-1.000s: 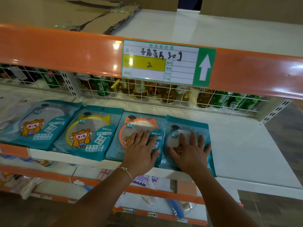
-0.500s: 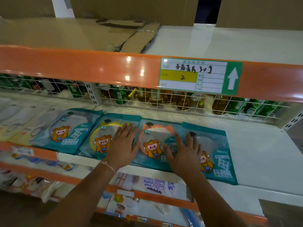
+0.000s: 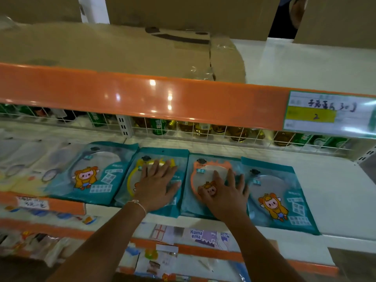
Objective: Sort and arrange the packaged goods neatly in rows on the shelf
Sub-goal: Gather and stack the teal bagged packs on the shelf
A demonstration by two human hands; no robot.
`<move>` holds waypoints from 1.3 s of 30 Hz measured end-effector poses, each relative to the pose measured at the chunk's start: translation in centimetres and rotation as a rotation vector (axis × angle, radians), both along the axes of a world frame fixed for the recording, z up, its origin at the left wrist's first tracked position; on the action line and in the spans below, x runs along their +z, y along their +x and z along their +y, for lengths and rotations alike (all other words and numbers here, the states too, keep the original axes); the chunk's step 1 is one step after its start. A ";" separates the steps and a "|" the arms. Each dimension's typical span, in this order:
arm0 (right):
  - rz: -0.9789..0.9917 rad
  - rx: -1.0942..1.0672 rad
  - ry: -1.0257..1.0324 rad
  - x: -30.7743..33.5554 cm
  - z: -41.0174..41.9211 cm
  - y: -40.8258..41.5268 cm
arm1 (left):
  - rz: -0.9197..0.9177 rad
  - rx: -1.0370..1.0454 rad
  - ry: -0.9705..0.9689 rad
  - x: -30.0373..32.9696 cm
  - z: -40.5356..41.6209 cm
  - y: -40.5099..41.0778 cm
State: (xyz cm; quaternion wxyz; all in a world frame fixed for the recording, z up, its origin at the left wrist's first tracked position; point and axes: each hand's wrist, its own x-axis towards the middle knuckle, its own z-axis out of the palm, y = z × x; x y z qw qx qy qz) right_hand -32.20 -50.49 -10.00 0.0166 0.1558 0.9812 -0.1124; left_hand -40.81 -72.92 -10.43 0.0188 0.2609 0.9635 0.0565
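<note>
Closest of all, two bare arms reach forward from the bottom of the view. The left arm has a thin bracelet [image 3: 140, 204] on its wrist.

Under the arms is a lower shelf [image 3: 203, 251] with an orange edge. Some packs lie on it, and one purple pack [image 3: 205, 237] has the word "Kuma" on it.

Next comes the white shelf [image 3: 335, 190] where the hands are. Four teal packs lie flat in a row along its front. The left hand [image 3: 156, 186] lies flat on the yellow-ring pack [image 3: 179, 159]. Its fingers are straight and spread and it grips nothing. The right hand [image 3: 225, 194] lies flat on the orange-ring pack [image 3: 199, 174] just beside it. Its fingers are spread too and it holds nothing. To the left is a pack with a cartoon girl [image 3: 91, 174]. At the right end is another cartoon pack [image 3: 278, 196], and its edge lies over the orange-ring pack. Further left are some pale packs [image 3: 26, 165], too blurry to tell apart.

Behind the packs stands a white wire fence [image 3: 223, 135]. Behind it are green and gold bottles [image 3: 201, 129].

Above is an orange shelf edge [image 3: 142, 94] with a price label [image 3: 329, 112] at the right. On the top shelf lies flat brown cardboard [image 3: 122, 49].
</note>
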 end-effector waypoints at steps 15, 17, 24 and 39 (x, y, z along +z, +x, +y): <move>-0.003 -0.008 0.001 -0.5 0.1 -0.4 | 0.004 0.058 0.008 -0.2 0.5 0.1; 0.000 -0.003 0.001 -0.5 0.1 -0.4 | 0.000 0.052 -0.006 -0.3 0.5 0.1; -0.024 0.021 0.012 -0.1 0.1 -0.5 | -0.019 0.046 -0.021 0.1 0.6 0.1; 0.177 -0.163 -0.109 1.4 4.4 1.8 | -0.023 -0.026 0.068 3.1 3.3 1.1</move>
